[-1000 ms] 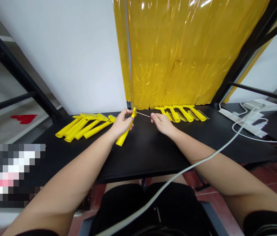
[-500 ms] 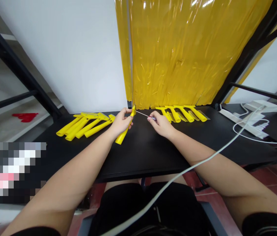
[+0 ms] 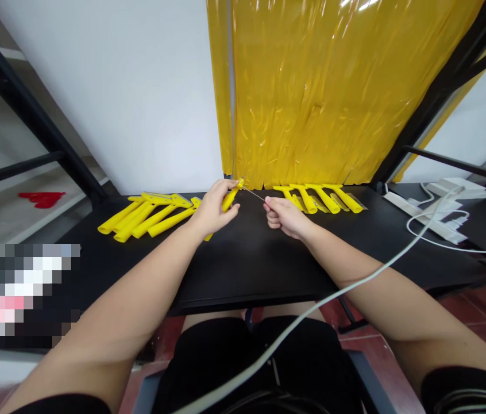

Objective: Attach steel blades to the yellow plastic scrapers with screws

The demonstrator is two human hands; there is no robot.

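Observation:
My left hand [image 3: 216, 211] is closed around a yellow scraper [image 3: 229, 200], whose head points up and away while the handle's lower end shows beneath my palm. My right hand [image 3: 285, 216] grips a thin screwdriver [image 3: 253, 193]; its handle is hidden in my fist. The metal shaft slants up to the left, its tip at or close to the scraper head; contact is too small to make out. Several yellow scrapers [image 3: 133, 219] lie fanned out left of my left hand. Beyond my right hand several more scrapers [image 3: 321, 198] with metal blades lie in a row.
The black table [image 3: 251, 270] runs beneath both hands, against a white panel [image 3: 139, 103] and a yellow plastic curtain [image 3: 312, 98]. White power strips [image 3: 430, 215] with cords lie at the right. A pale cable [image 3: 333, 296] crosses in front of my right forearm. Black metal posts stand either side.
The scraper in my left hand has turned and risen slightly, with my hand now covering more of its handle. My right fingers have wrapped tighter around the screwdriver, hiding its handle.

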